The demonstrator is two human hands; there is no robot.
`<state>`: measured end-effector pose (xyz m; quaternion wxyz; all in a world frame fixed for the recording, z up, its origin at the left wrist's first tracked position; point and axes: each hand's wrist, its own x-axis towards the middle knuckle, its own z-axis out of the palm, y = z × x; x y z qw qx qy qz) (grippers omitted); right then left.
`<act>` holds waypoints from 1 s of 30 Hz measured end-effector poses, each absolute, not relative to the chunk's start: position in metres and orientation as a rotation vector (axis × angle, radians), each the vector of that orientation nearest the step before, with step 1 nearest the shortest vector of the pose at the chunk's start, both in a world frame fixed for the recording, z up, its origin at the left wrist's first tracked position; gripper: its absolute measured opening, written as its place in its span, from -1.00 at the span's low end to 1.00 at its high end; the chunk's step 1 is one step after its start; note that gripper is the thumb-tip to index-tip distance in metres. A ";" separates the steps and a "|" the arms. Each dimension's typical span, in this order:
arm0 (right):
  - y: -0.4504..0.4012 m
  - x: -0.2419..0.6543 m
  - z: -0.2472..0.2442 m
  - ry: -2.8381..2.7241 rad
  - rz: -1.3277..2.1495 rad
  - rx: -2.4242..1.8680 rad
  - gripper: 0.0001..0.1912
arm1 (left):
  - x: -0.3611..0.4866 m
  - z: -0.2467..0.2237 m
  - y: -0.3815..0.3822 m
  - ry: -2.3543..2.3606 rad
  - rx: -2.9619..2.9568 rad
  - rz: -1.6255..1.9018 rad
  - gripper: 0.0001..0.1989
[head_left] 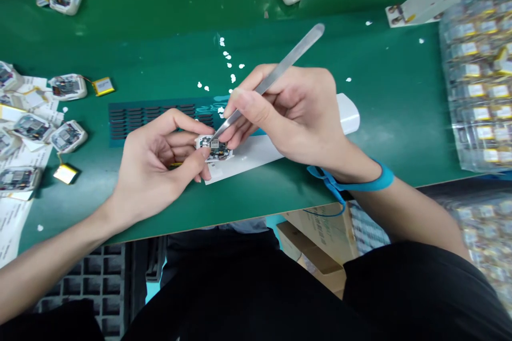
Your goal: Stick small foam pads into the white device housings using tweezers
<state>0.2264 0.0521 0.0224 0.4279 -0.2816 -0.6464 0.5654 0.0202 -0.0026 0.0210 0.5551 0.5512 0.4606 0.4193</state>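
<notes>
My left hand point(156, 162) pinches a small white plastic housing with a circuit board inside point(216, 149), its thumb pressing on the housing's near edge. My right hand point(288, 112) grips long steel tweezers point(280, 72) between thumb and fingers. Their tips reach down onto the circuit board, and my fingers hide part of their length. Beneath the housing and my right hand lies a white strip point(244, 157) on the green bench mat point(372, 117). A blue strap point(360, 184) circles my right wrist.
Several similar white housings point(66, 136) with yellow pouch batteries point(103, 86) lie on papers at the left. More stand at the far side. A clear bag of batteries point(478, 80) fills the right side. A dark slotted pad point(152, 117) and white flecks point(226, 56) lie on the mat.
</notes>
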 end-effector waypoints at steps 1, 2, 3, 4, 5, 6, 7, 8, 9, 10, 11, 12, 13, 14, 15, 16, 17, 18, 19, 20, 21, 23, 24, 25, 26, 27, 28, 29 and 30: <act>0.052 0.229 0.025 -1.630 1.399 -0.653 -0.73 | 0.021 0.019 -0.004 1.108 1.313 1.002 -0.88; 0.053 0.231 0.027 -1.664 1.366 -0.656 -0.74 | 0.021 0.017 -0.004 1.127 1.321 1.009 -0.88; 0.055 0.234 0.030 -1.661 1.294 -0.672 -0.75 | 0.020 0.016 -0.004 1.134 1.328 1.030 -0.88; 0.057 0.237 0.032 -1.649 1.179 -0.705 -0.78 | 0.018 0.013 -0.002 1.133 1.333 1.070 -0.88; 0.059 0.239 0.033 -1.651 1.059 -0.752 -0.80 | 0.016 0.011 0.001 1.128 1.333 1.136 -0.88; 0.063 0.241 0.033 -1.663 0.946 -0.780 -0.81 | 0.013 0.008 0.005 1.117 1.337 1.232 -0.85; 0.066 0.242 0.032 -1.718 0.864 -0.800 -0.80 | 0.010 0.005 0.010 1.095 1.346 1.351 -0.79; 0.069 0.243 0.029 -1.791 0.823 -0.807 -0.79 | 0.007 0.002 0.016 1.073 1.354 1.472 -0.73; 0.071 0.243 0.025 -1.874 0.812 -0.793 -0.76 | 0.004 0.000 0.021 1.063 1.359 1.561 -0.69; 0.073 0.243 0.020 -1.940 0.810 -0.792 -0.71 | 0.001 -0.003 0.026 1.066 1.360 1.610 -0.68; 0.074 0.242 0.016 -1.999 0.802 -0.770 -0.69 | -0.001 -0.004 0.029 1.070 1.362 1.631 -0.72; 0.075 0.242 0.012 -2.048 0.786 -0.755 -0.65 | -0.003 -0.005 0.032 1.085 1.368 1.622 -0.78; 0.075 0.241 0.009 -2.089 0.765 -0.745 -0.63 | -0.003 -0.005 0.033 1.109 1.379 1.592 -0.84; 0.075 0.240 0.006 -2.125 0.740 -0.738 -0.61 | -0.004 -0.005 0.033 1.137 1.406 1.547 -0.86; 0.075 0.240 0.004 -2.160 0.717 -0.742 -0.59 | -0.004 -0.005 0.032 1.164 1.450 1.495 -0.86; 0.076 0.240 0.002 -2.192 0.704 -0.743 -0.57 | -0.005 -0.004 0.030 1.194 1.511 1.444 -0.86; 0.076 0.241 0.001 -2.225 0.703 -0.740 -0.55 | -0.005 -0.004 0.029 1.229 1.597 1.386 -0.87; 0.077 0.241 -0.001 -2.256 0.705 -0.734 -0.55 | -0.006 -0.004 0.028 1.262 1.709 1.326 -0.87; 0.078 0.242 -0.001 -2.282 0.707 -0.729 -0.55 | -0.006 -0.003 0.027 1.291 1.834 1.264 -0.88; 0.079 0.242 -0.002 -2.301 0.710 -0.727 -0.55 | -0.008 -0.003 0.027 1.308 1.958 1.200 -0.88; 0.080 0.243 -0.003 -2.314 0.714 -0.732 -0.56 | -0.009 -0.002 0.027 1.305 2.066 1.128 -0.87; 0.081 0.243 -0.005 -2.330 0.713 -0.760 -0.59 | -0.011 -0.002 0.027 1.254 2.189 0.949 -0.85; 0.081 0.243 -0.006 -2.333 0.708 -0.775 -0.61 | -0.013 -0.002 0.027 1.221 2.203 0.872 -0.83; 0.080 0.243 -0.007 -2.333 0.702 -0.786 -0.62 | -0.014 -0.002 0.027 1.196 2.203 0.810 -0.81; 0.079 0.242 -0.009 -2.331 0.696 -0.790 -0.64 | -0.015 -0.003 0.027 1.183 2.201 0.764 -0.79; 0.078 0.241 -0.012 -2.326 0.690 -0.792 -0.64 | -0.016 -0.004 0.027 1.181 2.201 0.732 -0.78; 0.077 0.240 -0.014 -2.324 0.683 -0.789 -0.64 | -0.017 -0.005 0.027 1.185 2.209 0.716 -0.77; 0.075 0.238 -0.017 -2.322 0.670 -0.782 -0.64 | -0.017 -0.007 0.028 1.183 2.232 0.703 -0.77; 0.073 0.237 -0.019 -2.322 0.647 -0.778 -0.63 | -0.017 -0.008 0.028 1.178 2.262 0.684 -0.76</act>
